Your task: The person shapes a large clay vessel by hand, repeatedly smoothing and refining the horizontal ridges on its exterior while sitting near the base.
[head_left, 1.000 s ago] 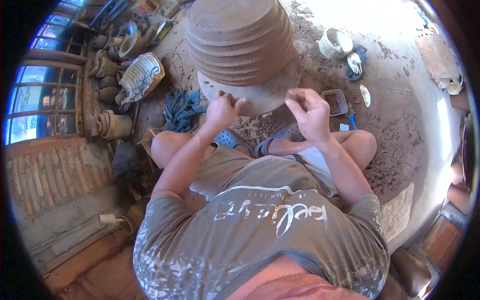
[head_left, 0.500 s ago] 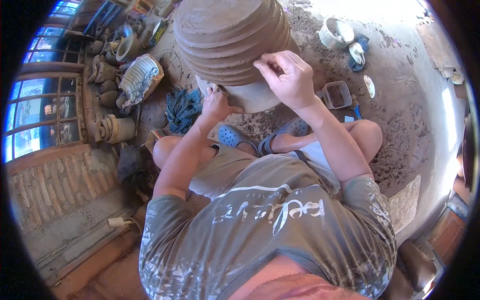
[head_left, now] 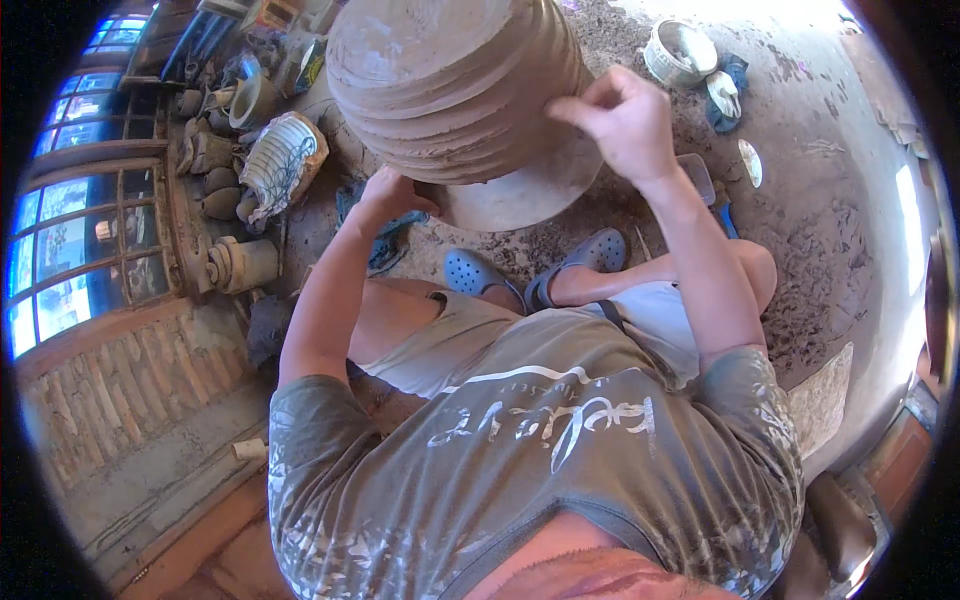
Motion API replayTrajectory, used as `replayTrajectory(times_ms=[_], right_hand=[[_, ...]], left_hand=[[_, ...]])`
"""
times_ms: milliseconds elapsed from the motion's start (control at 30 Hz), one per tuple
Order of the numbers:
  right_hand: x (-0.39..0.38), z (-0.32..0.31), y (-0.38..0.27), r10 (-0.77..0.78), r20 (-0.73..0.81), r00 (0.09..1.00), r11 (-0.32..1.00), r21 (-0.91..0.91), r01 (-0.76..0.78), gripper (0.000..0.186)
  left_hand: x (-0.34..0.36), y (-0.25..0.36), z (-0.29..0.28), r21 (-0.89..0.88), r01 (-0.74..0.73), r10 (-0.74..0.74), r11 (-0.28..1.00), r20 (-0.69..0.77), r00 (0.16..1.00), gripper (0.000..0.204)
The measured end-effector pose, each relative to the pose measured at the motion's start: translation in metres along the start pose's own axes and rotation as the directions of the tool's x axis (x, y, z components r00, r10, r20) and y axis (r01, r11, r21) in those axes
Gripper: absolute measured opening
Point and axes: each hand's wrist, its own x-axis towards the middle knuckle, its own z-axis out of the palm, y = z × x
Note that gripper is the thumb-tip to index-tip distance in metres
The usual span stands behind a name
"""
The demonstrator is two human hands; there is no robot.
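Note:
A large brown clay pot with ridged coils round its wall stands on a pale round board. My left hand is at the board's left edge, below the pot; the thumb lies against the rim and the other fingers are curled and partly hidden. My right hand is raised at the pot's right side. Its thumb and forefinger are pinched together against the ridged wall; whatever is between them is too small to make out.
A white bucket stands at the far right beside a dark cloth with a white glove. A clear tub and a blue-handled brush lie near my right forearm. Pots and a ribbed white piece crowd the left, beside a blue-green cloth.
The pot and board have turned, and more of the board shows on the right. My left hand has moved left along the edge; my right hand has shifted up and right, still pinched.

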Motion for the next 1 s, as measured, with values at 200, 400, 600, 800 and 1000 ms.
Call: replayTrajectory(times_ms=[200,400,600,800,1000], right_hand=[[0.02,-0.009,0.032,0.058,0.016,0.998,0.972,0.227,-0.06,0.032],[-0.02,0.011,0.003,0.001,0.102,0.995,0.989,0.144,-0.016,0.054],[-0.061,0.037,-0.008,-0.039,0.042,0.998,0.98,0.196,0.03,0.081],[-0.093,0.069,-0.031,-0.114,0.009,0.993,0.989,0.097,0.113,0.09],[-0.102,0.066,-0.047,-0.251,-0.019,0.968,0.967,-0.041,0.25,0.071]], left_hand=[[0.004,-0.002,0.003,0.047,0.085,-0.089,0.995,0.079,0.993,0.108],[-0.014,0.074,0.013,0.1,0.24,-0.239,0.966,-0.02,0.971,0.097],[0.002,0.156,0.03,0.263,0.428,-0.454,0.865,0.047,0.89,0.102],[0.018,0.143,0.125,-0.191,0.25,-0.277,0.949,-0.132,0.952,0.066],[0.017,0.111,0.168,-0.189,0.083,-0.146,0.978,-0.344,0.928,0.044]])
